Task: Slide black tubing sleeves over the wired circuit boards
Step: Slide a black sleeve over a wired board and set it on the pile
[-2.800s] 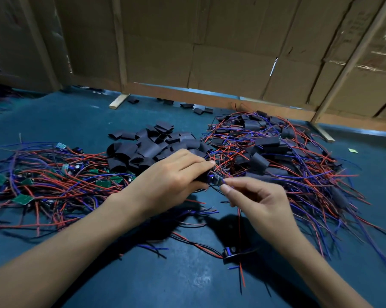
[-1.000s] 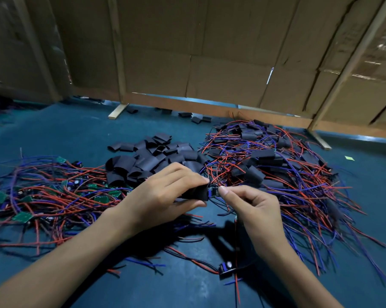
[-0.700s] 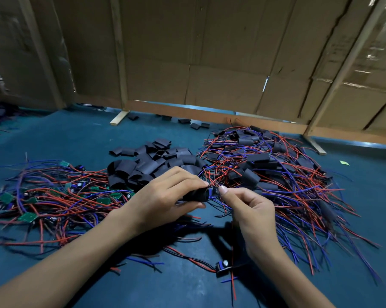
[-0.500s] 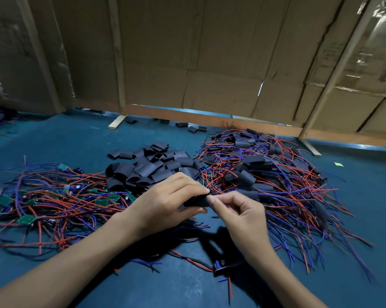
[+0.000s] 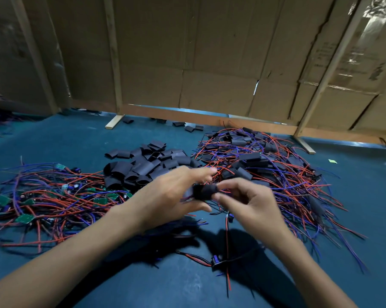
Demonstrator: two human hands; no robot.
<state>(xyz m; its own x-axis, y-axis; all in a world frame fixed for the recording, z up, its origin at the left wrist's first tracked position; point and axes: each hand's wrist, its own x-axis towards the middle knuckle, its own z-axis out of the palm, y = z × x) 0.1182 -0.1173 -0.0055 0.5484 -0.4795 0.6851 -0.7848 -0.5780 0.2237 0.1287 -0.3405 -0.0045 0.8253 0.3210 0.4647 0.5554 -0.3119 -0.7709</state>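
A black tubing sleeve (image 5: 202,192) with a wired board inside hangs above the blue table between both hands. My right hand (image 5: 249,205) pinches its right end between thumb and forefinger. My left hand (image 5: 174,194) is spread, fingers straight, with the sleeve's left end near its palm. Red and black wires trail down from the sleeve to a small blue part (image 5: 216,260) on the table. Bare green boards with wires (image 5: 54,196) lie at the left, loose sleeves (image 5: 147,165) in the middle, and sleeved boards (image 5: 265,165) at the right.
A cardboard wall (image 5: 209,63) on wooden posts (image 5: 113,63) closes the back of the blue table (image 5: 76,141). A few stray sleeves (image 5: 194,128) lie by its foot. A small green scrap (image 5: 332,161) lies at the far right.
My left hand has let go of the sleeve and spread its fingers. The right hand now holds the sleeved board alone. The view has tilted up a little.
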